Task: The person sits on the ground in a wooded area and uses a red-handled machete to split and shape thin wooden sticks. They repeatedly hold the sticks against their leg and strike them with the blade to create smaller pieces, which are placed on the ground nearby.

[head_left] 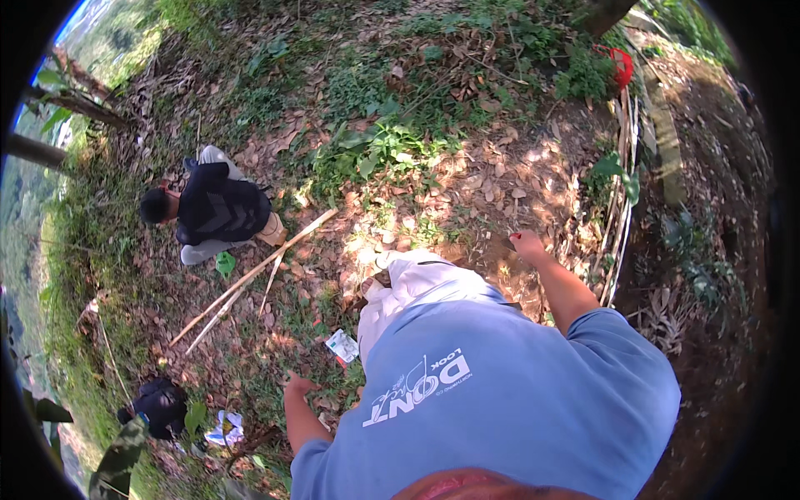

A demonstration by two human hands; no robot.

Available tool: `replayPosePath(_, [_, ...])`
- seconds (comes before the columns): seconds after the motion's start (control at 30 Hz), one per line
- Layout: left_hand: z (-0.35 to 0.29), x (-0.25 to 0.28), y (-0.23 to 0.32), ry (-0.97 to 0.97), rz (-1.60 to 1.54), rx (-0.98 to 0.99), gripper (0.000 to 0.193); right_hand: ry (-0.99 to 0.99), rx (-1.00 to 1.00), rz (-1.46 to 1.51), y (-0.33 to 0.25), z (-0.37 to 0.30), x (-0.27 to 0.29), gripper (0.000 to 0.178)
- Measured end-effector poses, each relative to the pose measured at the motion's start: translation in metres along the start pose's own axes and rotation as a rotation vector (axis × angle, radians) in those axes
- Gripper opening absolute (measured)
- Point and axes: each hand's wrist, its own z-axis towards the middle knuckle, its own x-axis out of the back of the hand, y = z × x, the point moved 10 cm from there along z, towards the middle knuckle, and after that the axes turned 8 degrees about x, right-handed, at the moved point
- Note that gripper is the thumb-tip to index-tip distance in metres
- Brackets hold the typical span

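Observation:
My left hand point(298, 385) hangs low over leaves and grass at my left side, fingers apart and nothing visible in it. My right hand point(527, 245) is out to the right above bare, leaf-strewn soil. Its fingers close round a small dark object point(508, 243) with a bit of red by it; its kind is too small to make out. A white and green packet point(342, 345) lies on the ground between my left hand and my light trousers point(410, 282).
Long pale poles point(250, 277) lie to the left, beside a crouching person point(218, 204) in a dark top. A dark backpack point(160, 407) and a plastic bag point(225, 429) rest at lower left. More poles point(621, 200) and a red item point(621, 67) edge the right slope.

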Motion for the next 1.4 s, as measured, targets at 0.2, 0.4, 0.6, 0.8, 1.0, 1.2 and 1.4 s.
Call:
replayPosePath(0.2, [0.0, 0.157, 0.123, 0.255, 0.961, -0.511, 0.06, 0.053, -0.275, 0.208, 0.084, -0.187, -0.11, 0.037])
replayPosePath(0.4, [0.022, 0.256, 0.266, 0.307, 1.19, -0.505, 0.04, -0.08, -0.852, 0.622, 0.118, -0.384, -0.244, 0.03])
replayPosePath(0.6, [-0.022, 0.271, 0.495, 0.255, 1.078, -0.762, 0.032, -0.5, -0.633, 0.508, 0.114, -0.495, -0.393, 0.026])
replayPosePath(0.8, [-0.111, 0.258, 0.633, -0.126, 0.273, -0.536, 0.041, 0.014, -1.13, 1.041, 0.07, -0.471, -0.38, 0.027])
replayPosePath(1.0, [-0.161, 0.257, 0.747, -0.047, 0.46, -0.803, 0.038, 0.159, -1.194, 1.199, 0.095, -0.422, -0.344, 0.025])
replayPosePath(1.2, [-0.086, 0.359, 0.757, 0.225, 0.587, -0.735, 0.035, 0.012, -0.966, 1.151, 0.137, -0.291, -0.251, 0.03])
replayPosePath(1.4, [-0.008, 0.412, 0.709, 0.324, 1.544, -0.803, 0.025, 0.163, -0.908, 1.168, 0.191, -0.194, -0.124, 0.036])
